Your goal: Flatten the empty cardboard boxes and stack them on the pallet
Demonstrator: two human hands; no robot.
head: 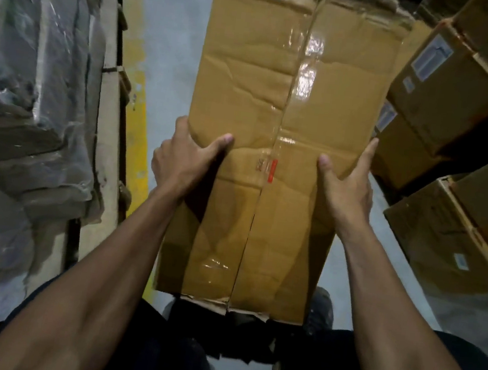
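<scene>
Dim, tape (pixel 307 69) glare (edges blurred).

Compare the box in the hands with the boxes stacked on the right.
The held box is gripped on both sides by the left hand and right hand; the stacked boxes rest on one another untouched. The held box is creased, with torn ends and glossy tape along its middle seam; the stacked boxes look squarer and carry white labels. Both are brown cardboard.

- The grey concrete floor (pixel 170 22) carries a painted yellow line (pixel 139 129).
- Left of the yellow line: flattened cardboard under plastic wrap (pixel 34 82).
- Right of the yellow line, well apart: stacked labelled cartons (pixel 450 96).
</scene>
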